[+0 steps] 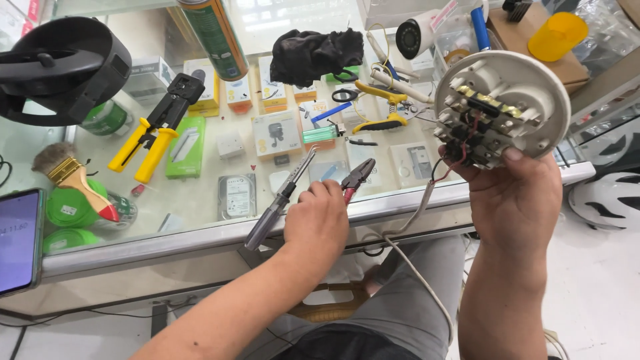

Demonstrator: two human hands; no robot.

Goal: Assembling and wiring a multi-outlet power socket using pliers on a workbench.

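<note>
Wires point(460, 150) stick out of the back of a round white part point(507, 107), and this is where trouble could start. The right hand point(517, 200) holds the part up in the air, past the edge of the glass tabletop point(200, 207), with fingers curled under it and the thumb pressed on the rim. A thin grey cable point(413, 267) hangs from the part down over the lap, so a tug on it could pull the red and black wires loose. The left hand point(317, 223) is closed around small pliers point(357, 177) with red handles, low by the tabletop edge. Their sharp tips could poke a finger or nick a wire if they slip. A long screwdriver point(280, 200) lies just beside that hand, half over the edge, and a bump could knock it to the floor. If the grip on the part gets loose, it could fall and crack.
</note>
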